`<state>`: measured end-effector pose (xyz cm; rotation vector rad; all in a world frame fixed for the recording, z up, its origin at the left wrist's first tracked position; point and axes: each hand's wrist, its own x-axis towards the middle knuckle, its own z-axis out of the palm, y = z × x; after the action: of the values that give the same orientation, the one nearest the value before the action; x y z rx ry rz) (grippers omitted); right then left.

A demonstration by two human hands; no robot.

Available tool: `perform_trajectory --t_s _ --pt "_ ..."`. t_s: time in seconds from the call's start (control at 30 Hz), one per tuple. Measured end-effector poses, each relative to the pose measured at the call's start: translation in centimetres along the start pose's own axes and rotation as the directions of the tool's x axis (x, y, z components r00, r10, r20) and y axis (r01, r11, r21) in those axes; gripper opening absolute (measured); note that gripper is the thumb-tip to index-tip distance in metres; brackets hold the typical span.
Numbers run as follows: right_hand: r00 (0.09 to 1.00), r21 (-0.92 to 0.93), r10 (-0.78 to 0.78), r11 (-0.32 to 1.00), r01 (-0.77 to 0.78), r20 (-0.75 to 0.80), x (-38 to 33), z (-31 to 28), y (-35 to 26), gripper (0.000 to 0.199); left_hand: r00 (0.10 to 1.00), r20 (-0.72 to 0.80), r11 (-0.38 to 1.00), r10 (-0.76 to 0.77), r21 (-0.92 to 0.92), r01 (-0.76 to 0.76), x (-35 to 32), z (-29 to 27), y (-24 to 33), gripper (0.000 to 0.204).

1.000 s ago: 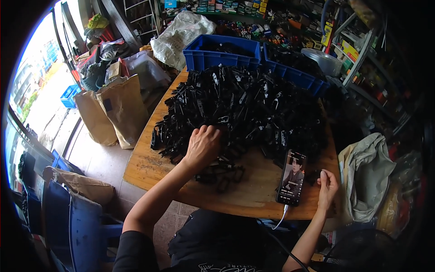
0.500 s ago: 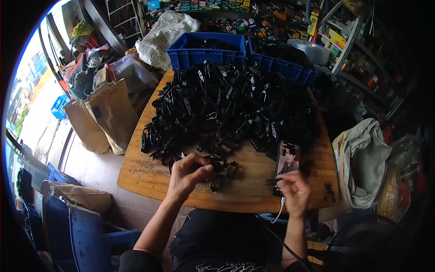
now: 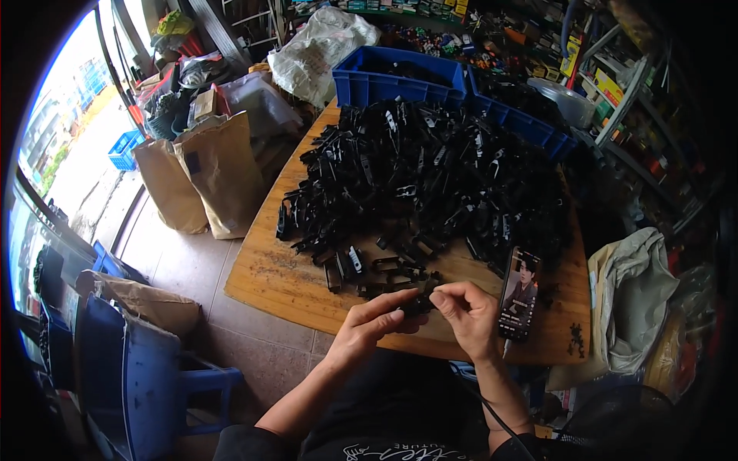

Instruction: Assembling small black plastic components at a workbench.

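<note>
In front of my body, my left hand (image 3: 370, 321) grips a small black plastic part (image 3: 416, 304) between thumb and fingers. My right hand (image 3: 470, 316) is pinched closed against the right end of that part. Whatever lies between its fingertips is too small and hidden to make out. Just beyond my hands, several loose black parts (image 3: 392, 265) lie on the wooden table (image 3: 257, 273). Behind them rises a large heap of similar black parts (image 3: 423, 173), some with shiny metal strips.
A phone (image 3: 520, 296) showing a video lies right of my right hand, its white cable attached. Tiny black pieces (image 3: 576, 339) sit near the right edge. Two blue crates, one left (image 3: 400, 86) and one right (image 3: 530, 132), stand behind the heap. Paper bags (image 3: 223, 177) flank the table's left.
My left hand has come right and nearer with a black part. My right hand has moved left from the phone to meet it. The view has shifted, so the table sits further right.
</note>
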<state>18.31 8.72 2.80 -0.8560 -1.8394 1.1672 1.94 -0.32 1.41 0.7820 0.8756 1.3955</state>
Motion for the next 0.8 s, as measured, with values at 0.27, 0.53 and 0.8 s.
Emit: perform_trajectory --t_s 0.27,0.53,0.8 --pt "0.983 -0.211 -0.183 0.960 0.183 0.020 0.8 0.4 -0.9 0.014 0.999 -0.027 0.991 0.035 0.127 -0.031 0.4 0.3 -0.4 0.047" --pt "0.989 -0.385 -0.130 0.918 0.095 -0.065 2.4 -1.2 0.4 0.023 0.959 -0.236 0.983 0.157 0.131 -0.128 0.2 -0.6 0.0 0.031" --pt "0.924 -0.584 -0.180 0.730 0.355 0.337 2.0 -1.0 1.4 0.033 0.963 -0.243 0.985 0.112 0.157 -0.075 0.5 -0.9 0.2 0.037"
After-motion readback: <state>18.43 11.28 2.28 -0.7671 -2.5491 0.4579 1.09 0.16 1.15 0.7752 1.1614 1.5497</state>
